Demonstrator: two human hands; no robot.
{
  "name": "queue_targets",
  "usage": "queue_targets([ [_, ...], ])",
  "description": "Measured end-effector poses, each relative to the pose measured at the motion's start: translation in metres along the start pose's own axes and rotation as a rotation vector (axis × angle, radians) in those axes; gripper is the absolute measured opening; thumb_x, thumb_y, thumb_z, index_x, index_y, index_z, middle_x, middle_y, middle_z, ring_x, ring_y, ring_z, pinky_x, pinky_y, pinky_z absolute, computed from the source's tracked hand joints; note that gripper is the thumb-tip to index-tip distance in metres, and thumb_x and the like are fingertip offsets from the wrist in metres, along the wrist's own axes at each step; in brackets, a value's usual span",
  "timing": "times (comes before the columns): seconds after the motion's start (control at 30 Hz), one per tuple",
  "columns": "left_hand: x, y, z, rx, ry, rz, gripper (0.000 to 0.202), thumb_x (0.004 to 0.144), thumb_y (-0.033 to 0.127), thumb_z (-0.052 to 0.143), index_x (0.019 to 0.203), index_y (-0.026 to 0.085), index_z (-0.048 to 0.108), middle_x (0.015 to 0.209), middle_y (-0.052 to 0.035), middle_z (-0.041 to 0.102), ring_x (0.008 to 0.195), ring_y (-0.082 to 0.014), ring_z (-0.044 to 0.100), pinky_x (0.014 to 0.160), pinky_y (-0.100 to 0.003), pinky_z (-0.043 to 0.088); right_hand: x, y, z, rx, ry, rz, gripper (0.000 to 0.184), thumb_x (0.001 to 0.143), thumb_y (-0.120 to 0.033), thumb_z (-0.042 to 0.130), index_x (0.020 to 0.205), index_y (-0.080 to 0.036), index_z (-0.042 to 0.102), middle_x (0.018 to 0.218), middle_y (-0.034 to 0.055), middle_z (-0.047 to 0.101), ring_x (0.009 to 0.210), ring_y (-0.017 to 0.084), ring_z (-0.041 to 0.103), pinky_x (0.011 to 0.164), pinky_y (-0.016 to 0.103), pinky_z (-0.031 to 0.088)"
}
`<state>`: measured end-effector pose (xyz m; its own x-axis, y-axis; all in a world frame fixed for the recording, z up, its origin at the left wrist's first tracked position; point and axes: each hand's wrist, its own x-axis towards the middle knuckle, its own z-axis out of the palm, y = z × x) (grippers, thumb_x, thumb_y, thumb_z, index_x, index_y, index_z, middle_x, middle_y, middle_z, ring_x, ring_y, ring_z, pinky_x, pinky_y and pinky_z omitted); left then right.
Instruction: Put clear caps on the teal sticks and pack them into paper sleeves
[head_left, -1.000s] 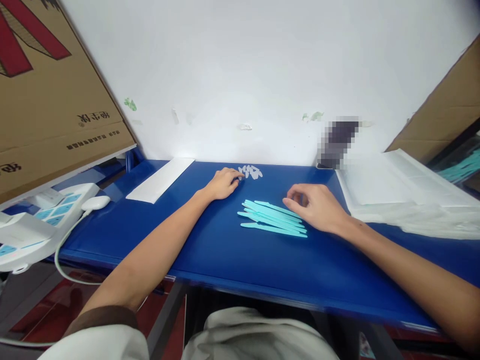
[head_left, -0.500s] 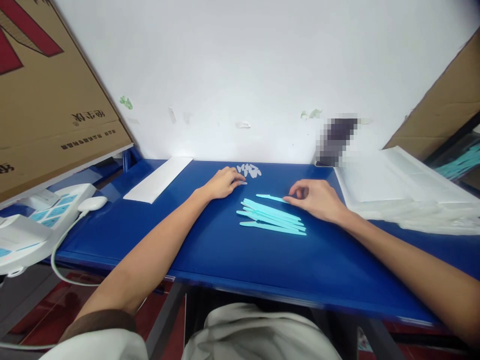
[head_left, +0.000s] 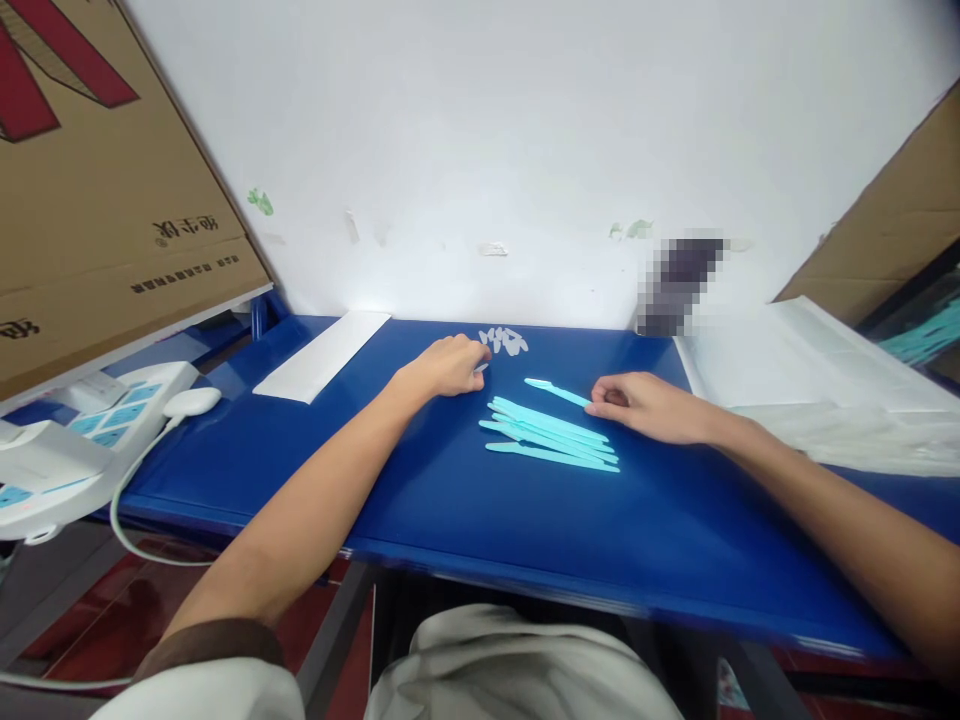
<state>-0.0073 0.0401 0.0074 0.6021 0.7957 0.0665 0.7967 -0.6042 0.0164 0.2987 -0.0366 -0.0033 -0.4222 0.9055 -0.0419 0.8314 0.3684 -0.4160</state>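
My right hand (head_left: 641, 405) pinches the handle end of a turquoise eyebrow razor (head_left: 559, 391), whose blade end points left, just above the blue table. My left hand (head_left: 448, 366) is closed, with a small clear blade cap (head_left: 481, 368) between thumb and fingers, partly hidden by them. Just beyond that hand lies a small cluster of clear caps (head_left: 513, 343) near the wall. Several more turquoise razors (head_left: 551, 438) lie in a loose, roughly parallel pile in front of my right hand, their handles toward the right.
A white strip of card (head_left: 322, 358) lies on the blue table (head_left: 450, 510) at left. Beyond it stand a power strip (head_left: 127, 420) with a cable and a big cardboard box (head_left: 97, 180). Stacked clear plastic bags (head_left: 810, 425) and a pixelated dark object (head_left: 679, 285) are at right.
My right hand has raised the razor's blade end slightly and tilted it. My left hand's fingers have curled more closely around the clear cap. The view has shifted slightly.
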Motion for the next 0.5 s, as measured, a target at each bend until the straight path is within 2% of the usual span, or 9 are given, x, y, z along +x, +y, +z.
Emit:
queue_targets([
  [0.13, -0.003, -0.005, 0.003, -0.094, 0.027, -0.014, 0.033, 0.070, 0.018, 0.062, 0.099, 0.018, 0.076, 0.078, -0.0085, 0.074, 0.077, -0.0285, 0.070, 0.073, -0.036, 0.048, 0.001, -0.003, 0.006, 0.024, 0.191, 0.042, 0.038, 0.089, -0.056, 0.053, 0.073, -0.022, 0.060, 0.055, -0.0026, 0.049, 0.053, 0.015, 0.044, 0.057, 0.030, 0.032],
  [0.2, -0.002, -0.006, 0.008, -0.252, 0.125, -0.019, 0.029, 0.070, 0.017, 0.063, 0.098, 0.018, 0.073, 0.077, -0.0057, 0.074, 0.073, -0.0246, 0.070, 0.073, -0.034, 0.050, 0.001, -0.004, 0.009, 0.049, 0.264, 0.050, 0.036, 0.087, -0.053, 0.056, 0.070, -0.022, 0.060, 0.054, -0.0025, 0.050, 0.052, 0.014, 0.045, 0.057, 0.030, 0.034],
  [0.33, 0.005, -0.004, 0.024, -0.776, 0.377, -0.091, 0.018, 0.079, 0.024, 0.066, 0.095, 0.016, 0.067, 0.086, -0.0066, 0.076, 0.081, -0.0201, 0.072, 0.075, -0.029, 0.052, 0.001, -0.004, 0.011, 0.077, 0.328, 0.040, 0.034, 0.088, -0.050, 0.058, 0.070, -0.022, 0.062, 0.054, -0.0017, 0.055, 0.052, 0.014, 0.049, 0.057, 0.030, 0.038],
  [0.4, 0.009, -0.002, 0.031, -0.974, 0.392, -0.121, 0.023, 0.081, 0.031, 0.069, 0.097, 0.014, 0.068, 0.088, -0.0087, 0.077, 0.081, -0.0196, 0.072, 0.073, -0.029, 0.053, 0.002, -0.003, 0.012, 0.103, 0.333, 0.027, 0.034, 0.089, -0.051, 0.057, 0.075, -0.021, 0.063, 0.058, -0.0005, 0.061, 0.053, 0.015, 0.054, 0.058, 0.030, 0.041],
  [0.5, 0.014, 0.000, 0.038, -1.129, 0.371, -0.123, 0.029, 0.081, 0.036, 0.072, 0.097, 0.013, 0.071, 0.084, -0.0095, 0.076, 0.073, -0.0172, 0.069, 0.071, -0.030, 0.054, 0.004, -0.001, 0.014, 0.198, 0.325, 0.016, 0.034, 0.092, -0.053, 0.055, 0.083, -0.021, 0.062, 0.068, 0.0013, 0.068, 0.052, 0.015, 0.059, 0.061, 0.031, 0.046],
])
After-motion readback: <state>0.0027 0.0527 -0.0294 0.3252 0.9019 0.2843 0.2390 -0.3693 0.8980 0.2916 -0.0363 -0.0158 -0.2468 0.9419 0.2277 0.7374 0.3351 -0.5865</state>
